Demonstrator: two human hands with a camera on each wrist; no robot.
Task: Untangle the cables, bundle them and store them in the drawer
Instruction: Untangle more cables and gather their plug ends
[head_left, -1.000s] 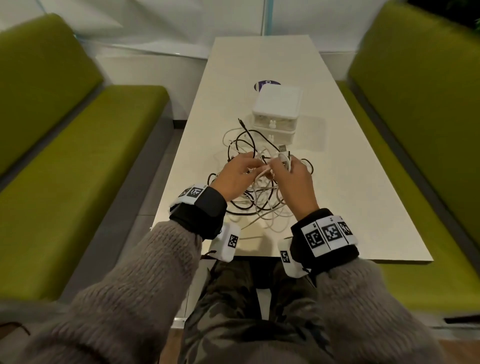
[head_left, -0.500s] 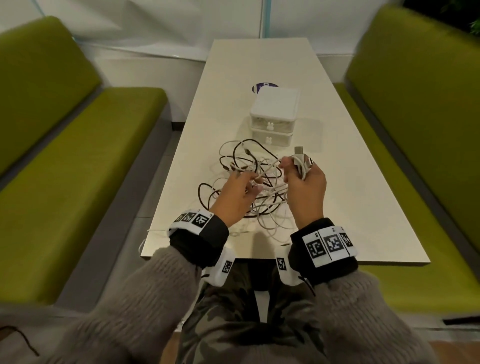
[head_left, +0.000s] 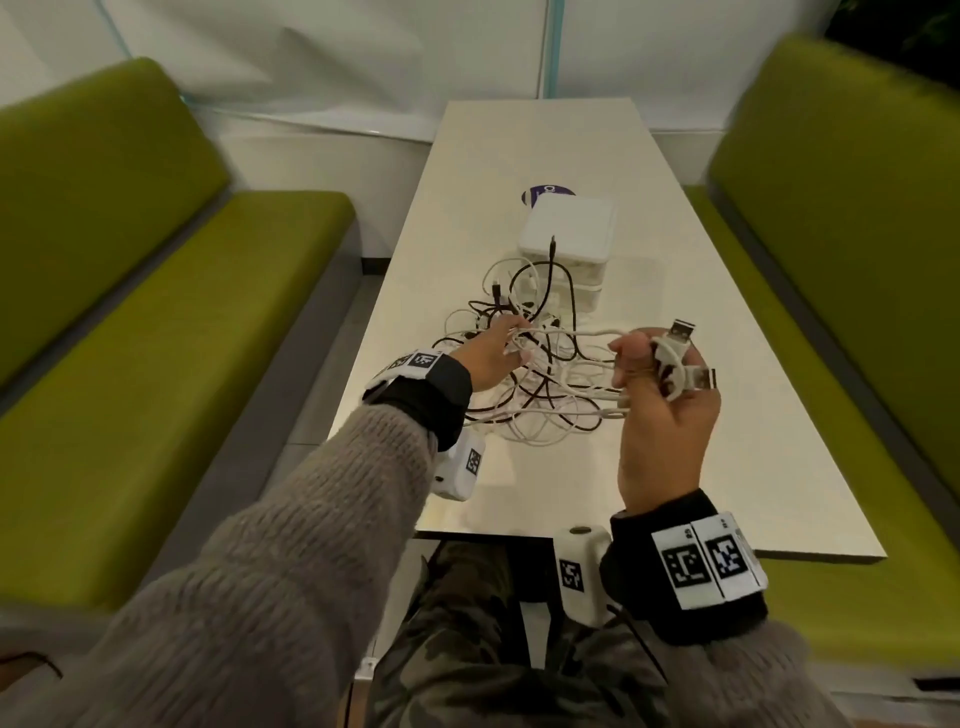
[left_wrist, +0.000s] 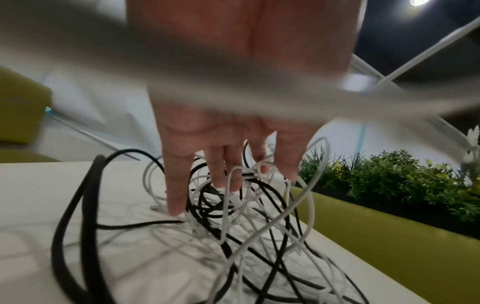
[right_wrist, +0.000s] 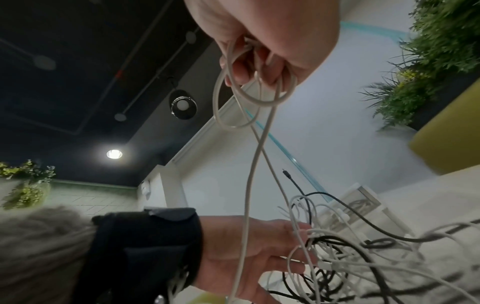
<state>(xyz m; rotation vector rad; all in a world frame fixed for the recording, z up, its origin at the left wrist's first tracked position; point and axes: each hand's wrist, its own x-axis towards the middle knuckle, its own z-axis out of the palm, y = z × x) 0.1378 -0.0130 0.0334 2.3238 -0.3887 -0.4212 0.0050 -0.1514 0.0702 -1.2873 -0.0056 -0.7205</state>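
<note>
A tangle of black and white cables (head_left: 540, 387) (left_wrist: 259, 236) (right_wrist: 363, 257) lies on the white table (head_left: 727, 441), just in front of a small white drawer unit (head_left: 569, 223) (right_wrist: 358, 205) whose drawers look closed. My left hand (head_left: 511, 338) (left_wrist: 228, 181) (right_wrist: 298, 253) reaches into the tangle with straight, spread fingers threaded among the strands. My right hand (head_left: 660, 364) (right_wrist: 259, 67) is raised to the right of the tangle. It grips loops of a white cable (head_left: 587, 332) (right_wrist: 249, 185) with two USB plugs (head_left: 681, 331) sticking out. The strand runs back to the pile.
Green benches flank the table on the left (head_left: 156, 364) and right (head_left: 857, 260). A purple round sticker (head_left: 540, 188) shows behind the drawer unit. Artificial plants (left_wrist: 389, 181) stand behind the right bench. A black plug end (head_left: 553, 244) rises in front of the unit.
My right hand has lifted and pulled right with the white cable, drawing strands out of the pile. My left hand has left the right hand and spread into the tangle.
</note>
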